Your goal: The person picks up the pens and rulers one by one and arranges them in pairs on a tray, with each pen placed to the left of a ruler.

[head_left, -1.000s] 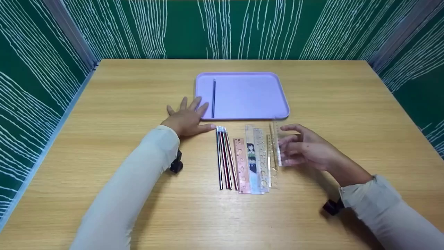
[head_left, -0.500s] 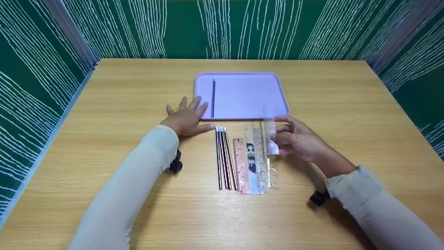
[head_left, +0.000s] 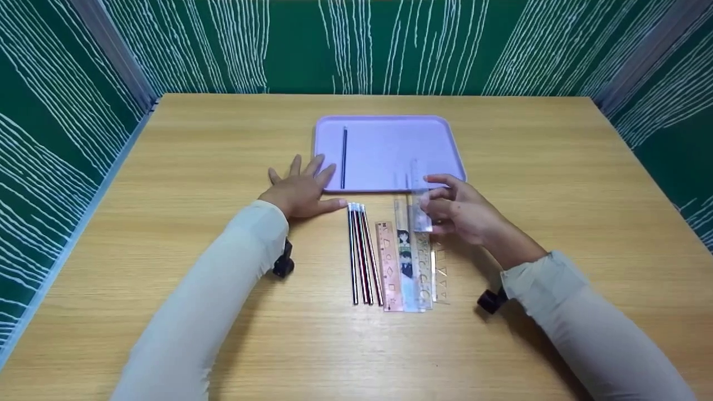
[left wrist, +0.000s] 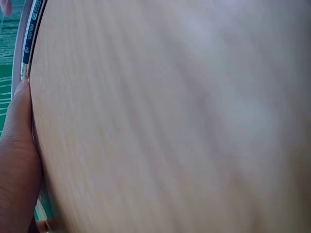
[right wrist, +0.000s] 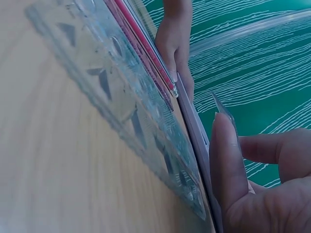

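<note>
My left hand (head_left: pixel 298 192) lies spread at the front left corner of the purple tray (head_left: pixel 401 147), its thumb tip beside the eraser ends of several striped pencils (head_left: pixel 353 256). My right hand (head_left: pixel 465 211) pinches a clear ruler (head_left: pixel 420 209) between thumb and fingers, raised over the tray's front edge. In the right wrist view the held ruler (right wrist: pixel 225 109) shows nearly edge-on. On the table below lie a pink ruler (head_left: pixel 388 273), a ruler with cartoon figures (head_left: pixel 409 289) and clear rulers with cut-out shapes (head_left: pixel 441 278). One dark pencil (head_left: pixel 344 159) lies along the tray's left side.
The wooden table (head_left: pixel 223 139) stretches around the tray on every side. Green panels with white streaks (head_left: pixel 301 50) rise behind it and at both sides. A black wrist camera (head_left: pixel 490 301) hangs under the right sleeve, close over the table.
My right hand has carried the clear ruler up from the right end of the ruler row, leftward and away from me, to the tray's front edge. The left hand has stayed put.
</note>
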{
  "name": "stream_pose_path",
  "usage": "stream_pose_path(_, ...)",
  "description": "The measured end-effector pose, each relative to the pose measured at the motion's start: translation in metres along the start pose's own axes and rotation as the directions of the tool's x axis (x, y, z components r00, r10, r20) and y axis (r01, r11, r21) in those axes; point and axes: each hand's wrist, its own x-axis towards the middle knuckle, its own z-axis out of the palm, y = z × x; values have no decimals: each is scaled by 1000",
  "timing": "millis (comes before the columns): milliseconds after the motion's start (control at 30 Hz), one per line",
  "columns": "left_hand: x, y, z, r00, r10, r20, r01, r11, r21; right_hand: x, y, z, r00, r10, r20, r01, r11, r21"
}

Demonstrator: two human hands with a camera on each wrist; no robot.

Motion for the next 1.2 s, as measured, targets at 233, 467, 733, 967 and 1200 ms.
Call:
stream_pose_path(233, -1, -1, -1, 1000, 6, 1, -6, 1000, -13, 15, -6, 13, 1000, 1, 10, -2, 1000, 7)
stream_pose_path(467, -2, -1, -1, 1000, 3, -8, -3, 1000, -12, 30, -12, 30, 1000, -5, 21, 4, 1000, 19)
stream_pose_path(733, -2, -1, 0, 1000, 8, -12, -8, 1000, -3, 47, -15, 45, 999, -24, 20, 24, 999, 25)
stream_pose_path(967, -1, 2, -1, 1000, 15, -7, -15, 1000, -1, 58, -28, 55, 1000, -13, -5, 13, 1000, -5)
stream_pose_path(1200, 0, 1, -1, 1000, 5, -6, -5, 1000, 2, 71, -32, 69, 1000, -15, -25, 14, 999, -33)
